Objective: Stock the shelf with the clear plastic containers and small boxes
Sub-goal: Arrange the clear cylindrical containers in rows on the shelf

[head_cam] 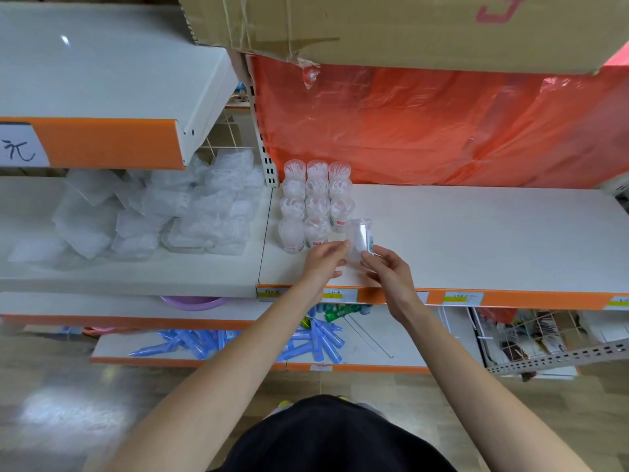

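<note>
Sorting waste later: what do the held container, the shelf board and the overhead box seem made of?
Clear container: transparent glossy plastic; the shelf shows through it. Shelf board: probably white-painted metal, smooth, faintly shiny. Overhead box: brown cardboard, matt, creased, taped.

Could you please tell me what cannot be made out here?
All in the head view:
- Print on the yellow price labels on the orange shelf edge: too small.
- Red marking on the brown cardboard box: cut off by the top edge.
- Base of the clear plastic container between left hand and right hand: motion blur.
- Anything behind the red plastic sheet: hidden.
</note>
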### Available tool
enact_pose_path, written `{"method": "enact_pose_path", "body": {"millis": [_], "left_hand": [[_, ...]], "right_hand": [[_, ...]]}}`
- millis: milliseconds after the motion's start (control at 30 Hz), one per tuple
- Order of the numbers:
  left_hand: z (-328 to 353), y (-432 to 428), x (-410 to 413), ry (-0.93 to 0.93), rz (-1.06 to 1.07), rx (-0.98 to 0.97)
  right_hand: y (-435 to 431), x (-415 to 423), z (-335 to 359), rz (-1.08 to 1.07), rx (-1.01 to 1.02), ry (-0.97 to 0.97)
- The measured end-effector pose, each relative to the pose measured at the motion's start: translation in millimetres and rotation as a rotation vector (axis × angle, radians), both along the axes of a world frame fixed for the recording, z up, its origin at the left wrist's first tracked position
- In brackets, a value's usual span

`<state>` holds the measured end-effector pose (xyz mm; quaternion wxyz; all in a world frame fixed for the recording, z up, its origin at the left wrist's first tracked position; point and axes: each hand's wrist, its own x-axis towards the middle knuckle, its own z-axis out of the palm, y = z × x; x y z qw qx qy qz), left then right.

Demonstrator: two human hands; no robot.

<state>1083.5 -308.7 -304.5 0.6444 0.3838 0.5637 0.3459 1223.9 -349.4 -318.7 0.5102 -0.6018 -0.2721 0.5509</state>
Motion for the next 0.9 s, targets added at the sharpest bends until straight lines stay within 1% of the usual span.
{"method": "enact_pose_path", "body": {"millis": [133,300,400,500,700,800,867,900], "left_hand": [[2.0,-3.0,-0.1,-0.008,-0.021,0.009],[4.3,-4.6,-1.9,-0.011,-0.032,0.021],[1.6,-3.8,-7.1,-0.022,-0.021,0.023],[-0.3,-1.8,-13.9,-0.062,-0.041,0.034],[1.0,1.4,-19.4,-0.066,-0.096,0.064],[1.5,1.0,-22.1,-0.014,-0.149,0.092],[1.9,-1.0,-23.6,0.063,-0.175,0.13],[0.0,-1.9,-25.5,0.132,-0.179,0.162]], "right_hand": [[-0.2,-11.6,1.1,-0.072,0.075,-0.142],[-0.5,-21.7,-0.1,-0.057,0.142,-0.25],[-0.9,-18.5,0.2,-0.004,0.172,-0.248],[-1.2,-11.5,1.2,0.04,0.144,-0.21],[1.4,5.2,3.0,0.299,0.059,-0.194],[4.3,7.3,0.8,0.351,0.06,-0.21],[7.1,8.5,-3.7,0.311,0.076,-0.217],[9.1,9.6,-6.7,0.275,0.082,-0.223]]}}
